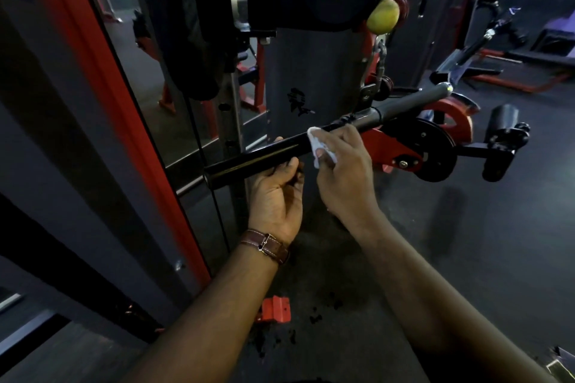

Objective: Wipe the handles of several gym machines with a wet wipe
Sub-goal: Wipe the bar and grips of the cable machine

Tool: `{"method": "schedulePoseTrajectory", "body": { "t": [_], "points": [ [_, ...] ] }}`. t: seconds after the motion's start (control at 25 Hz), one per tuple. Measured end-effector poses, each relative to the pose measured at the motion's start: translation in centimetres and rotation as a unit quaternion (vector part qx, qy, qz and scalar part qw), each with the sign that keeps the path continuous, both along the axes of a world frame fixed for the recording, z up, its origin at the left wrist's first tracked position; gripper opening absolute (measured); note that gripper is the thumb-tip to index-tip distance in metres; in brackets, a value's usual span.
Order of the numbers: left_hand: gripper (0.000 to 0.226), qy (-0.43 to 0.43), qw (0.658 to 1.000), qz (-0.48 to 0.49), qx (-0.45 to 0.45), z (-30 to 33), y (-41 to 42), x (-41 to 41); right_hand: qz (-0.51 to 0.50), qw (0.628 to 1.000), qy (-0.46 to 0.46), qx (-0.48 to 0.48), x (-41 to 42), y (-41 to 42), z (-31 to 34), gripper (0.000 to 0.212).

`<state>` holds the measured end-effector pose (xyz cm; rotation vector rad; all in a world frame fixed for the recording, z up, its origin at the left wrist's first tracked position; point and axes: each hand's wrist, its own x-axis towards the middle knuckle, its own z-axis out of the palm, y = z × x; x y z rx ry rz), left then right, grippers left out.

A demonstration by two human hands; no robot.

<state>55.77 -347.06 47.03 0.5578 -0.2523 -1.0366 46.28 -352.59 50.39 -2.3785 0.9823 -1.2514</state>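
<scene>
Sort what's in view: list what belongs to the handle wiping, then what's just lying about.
Part of the job:
- wet wipe, held in the right hand
- black bar handle, steadied from below by the left hand

Just there:
- yellow-green ball
- red bracket on the floor
- black roller pad
- bench behind

Dim gym room: dark rubber floor (466, 227), a red-edged mirror panel (130, 50) at left, red-framed machines (497, 71) far right.
</scene>
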Motion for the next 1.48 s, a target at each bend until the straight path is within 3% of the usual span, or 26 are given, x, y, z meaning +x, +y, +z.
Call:
{"method": "schedulePoseTrajectory", "body": {
  "t": [0.08,0.4,0.64,0.76,0.88,1.0,1.08,1.16,1.32,1.4,1.48],
  "points": [
    [0.028,-0.018,1.000,-0.003,0.020,0.0,-0.7,-0.6,-0.020,0.999,-0.038,0.025,-0.8,-1.1,0.2,0.038],
    [0.050,-0.055,0.995,-0.057,0.057,-0.6,-6.6,-3.2,-0.086,0.993,-0.081,0.029,-4.4,-5.6,0.5,0.036],
    [0.027,-0.060,0.993,-0.082,0.058,0.0,-11.4,-6.4,-0.105,0.990,-0.099,0.006,-7.8,-9.8,0.0,0.028],
    [0.039,-0.066,0.993,-0.075,0.060,0.6,-13.5,-7.8,-0.145,0.984,-0.101,0.029,-8.5,-12.6,0.0,0.031],
    [0.057,-0.062,0.996,-0.020,0.056,1.1,-15.5,-8.7,-0.070,0.995,-0.065,-0.041,-7.5,-13.5,-0.7,0.024],
    [0.028,-0.107,0.990,0.050,0.074,1.2,-16.8,-8.6,-0.011,0.995,-0.020,-0.099,-8.0,-15.1,-1.3,0.025],
    [0.010,-0.127,0.987,0.058,0.080,1.6,-17.0,-8.9,-0.041,0.995,-0.067,-0.065,-8.6,-16.1,-1.0,0.030],
    [0.008,-0.120,0.989,0.055,0.072,1.6,-17.1,-9.0,-0.054,0.992,-0.107,-0.047,-8.1,-15.7,-0.6,0.033],
    [0.009,-0.099,0.990,0.078,0.059,1.2,-17.2,-8.8,-0.016,0.998,0.003,-0.063,-7.0,-14.9,0.1,0.027],
    [0.011,-0.088,0.990,0.079,0.080,1.3,-17.1,-9.2,-0.106,0.992,0.050,-0.035,-8.1,-16.5,1.0,0.022],
    [0.029,-0.092,0.989,0.061,0.096,1.7,-16.9,-9.4,-0.171,0.985,0.030,-0.001,-8.3,-17.0,1.5,0.014]
  ]
}}
